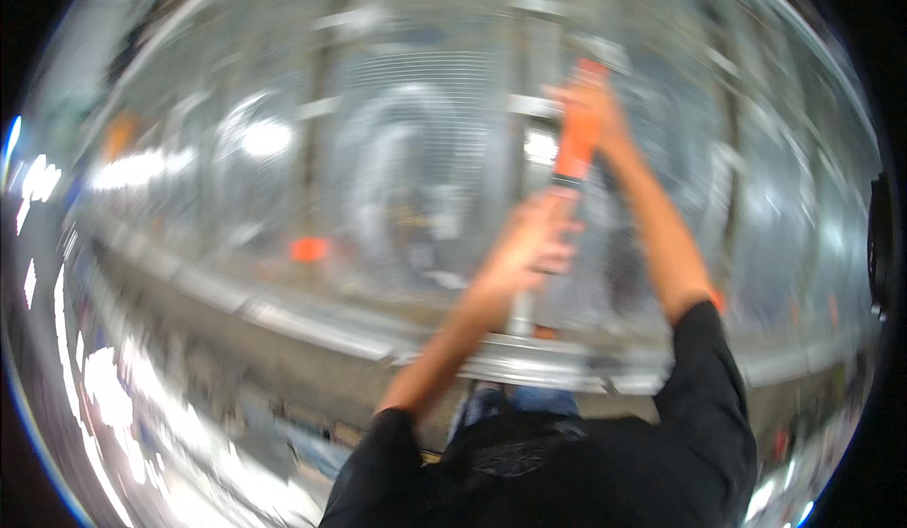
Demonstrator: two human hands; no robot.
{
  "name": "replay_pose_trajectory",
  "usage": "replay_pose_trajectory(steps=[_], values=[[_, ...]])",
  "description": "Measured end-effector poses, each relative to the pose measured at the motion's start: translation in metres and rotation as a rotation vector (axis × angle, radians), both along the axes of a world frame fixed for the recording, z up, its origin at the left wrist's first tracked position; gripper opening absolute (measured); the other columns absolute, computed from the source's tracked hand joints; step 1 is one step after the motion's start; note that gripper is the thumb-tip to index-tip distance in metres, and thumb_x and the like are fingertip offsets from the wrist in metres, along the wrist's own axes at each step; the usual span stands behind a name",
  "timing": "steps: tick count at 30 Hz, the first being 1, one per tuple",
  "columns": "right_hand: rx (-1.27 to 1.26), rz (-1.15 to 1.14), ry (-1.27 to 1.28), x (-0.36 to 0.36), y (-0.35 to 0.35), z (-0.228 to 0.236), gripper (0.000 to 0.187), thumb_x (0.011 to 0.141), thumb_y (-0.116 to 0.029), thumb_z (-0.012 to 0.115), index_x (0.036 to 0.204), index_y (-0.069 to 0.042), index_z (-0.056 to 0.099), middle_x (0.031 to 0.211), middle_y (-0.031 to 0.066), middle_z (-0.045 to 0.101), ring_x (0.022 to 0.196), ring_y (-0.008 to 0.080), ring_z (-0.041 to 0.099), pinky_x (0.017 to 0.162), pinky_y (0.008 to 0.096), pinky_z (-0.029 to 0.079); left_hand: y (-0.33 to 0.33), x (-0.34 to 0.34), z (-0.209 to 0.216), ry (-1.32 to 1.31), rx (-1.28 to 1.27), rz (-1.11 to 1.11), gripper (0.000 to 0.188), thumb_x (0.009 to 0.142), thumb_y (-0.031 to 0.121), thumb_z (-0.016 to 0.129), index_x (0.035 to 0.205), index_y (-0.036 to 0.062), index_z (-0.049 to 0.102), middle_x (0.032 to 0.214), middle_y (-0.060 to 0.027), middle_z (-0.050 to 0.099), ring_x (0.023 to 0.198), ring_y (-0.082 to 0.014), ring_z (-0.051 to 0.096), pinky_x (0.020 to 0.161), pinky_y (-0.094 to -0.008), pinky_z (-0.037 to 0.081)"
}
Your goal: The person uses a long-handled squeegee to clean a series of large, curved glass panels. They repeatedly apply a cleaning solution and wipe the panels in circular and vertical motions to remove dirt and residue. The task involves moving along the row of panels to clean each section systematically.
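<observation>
Motion blur softens the whole head view. A long orange tool [576,145] with a dark band at its near end is tilted over a large shiny panel. My right hand [593,110] is wrapped round the tool's far part, the arm reaching up from the right. At the tool's near end my left hand [537,243] is closed about the part just past the dark band; its fingers are partly smeared. The tool's exact kind cannot be made out. Beneath it the clear, glossy sheet [406,169] lies over a frame with pale cross strips.
A pale metal rail [331,332] curves along the panel's near edge, in front of my body. An orange piece [309,249] sits left of my hands, and a smaller orange piece [545,332] near the rail. Bright reflections streak the panel and the floor at lower left.
</observation>
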State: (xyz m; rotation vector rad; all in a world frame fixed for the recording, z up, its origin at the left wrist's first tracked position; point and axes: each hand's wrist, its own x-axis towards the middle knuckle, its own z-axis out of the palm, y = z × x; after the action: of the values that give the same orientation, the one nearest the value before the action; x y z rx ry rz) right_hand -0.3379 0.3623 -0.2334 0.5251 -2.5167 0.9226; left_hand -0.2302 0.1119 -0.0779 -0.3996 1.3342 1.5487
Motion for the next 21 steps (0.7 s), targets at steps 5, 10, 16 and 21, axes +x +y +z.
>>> replay_pose_trajectory(steps=[5, 10, 16, 21], values=[[0.202, -0.252, 0.169, 0.093, -0.019, -0.047, 0.029, 0.103, -0.014, 0.055, 0.078, -0.001, 0.061, 0.071, 0.0143, 0.053, 0.074, 0.0347, 0.055, 0.109, 0.0547, 0.043, -0.025, 0.104, -0.026, 0.049, 0.172, 0.053, 0.04, 0.105, 0.057, 0.054, 0.115, 0.0185, 0.053, 0.078, 0.001, 0.058, 0.045, -0.0061, 0.048, 0.034, -0.0241, 0.036], [0.171, -0.227, 0.149, 0.297, -0.152, -0.01, 0.043, 0.1, -0.007, 0.066, 0.067, -0.006, 0.038, 0.068, 0.0131, 0.037, 0.069, 0.0356, 0.044, 0.072, 0.0494, 0.038, -0.169, 0.275, -0.052, -0.058, 0.211, -0.05, 0.042, 0.107, 0.053, 0.051, 0.113, 0.0123, 0.06, 0.082, 0.0017, 0.055, 0.046, -0.0042, 0.046, 0.035, -0.024, 0.037], [0.131, -0.109, -0.17, 0.446, -0.244, 0.011, 0.021, 0.093, -0.017, 0.07, 0.087, -0.003, 0.055, 0.092, 0.0167, 0.054, 0.097, 0.0406, 0.054, 0.096, 0.0572, 0.04, -0.288, 0.378, -0.024, -0.049, 0.132, -0.158, 0.038, 0.108, 0.048, 0.053, 0.119, 0.0125, 0.061, 0.082, 0.0035, 0.054, 0.048, -0.0026, 0.043, 0.036, -0.0209, 0.035], [0.024, -0.242, -0.179, 0.432, -0.27, 0.044, 0.062, 0.09, -0.029, 0.075, 0.142, -0.001, 0.055, 0.149, 0.0205, 0.053, 0.143, 0.0441, 0.043, 0.121, 0.0566, 0.028, -0.315, 0.367, -0.018, -0.059, 0.117, -0.088, 0.039, 0.108, 0.048, 0.055, 0.125, 0.0133, 0.062, 0.081, 0.0041, 0.052, 0.048, -0.0011, 0.038, 0.037, -0.019, 0.032]])
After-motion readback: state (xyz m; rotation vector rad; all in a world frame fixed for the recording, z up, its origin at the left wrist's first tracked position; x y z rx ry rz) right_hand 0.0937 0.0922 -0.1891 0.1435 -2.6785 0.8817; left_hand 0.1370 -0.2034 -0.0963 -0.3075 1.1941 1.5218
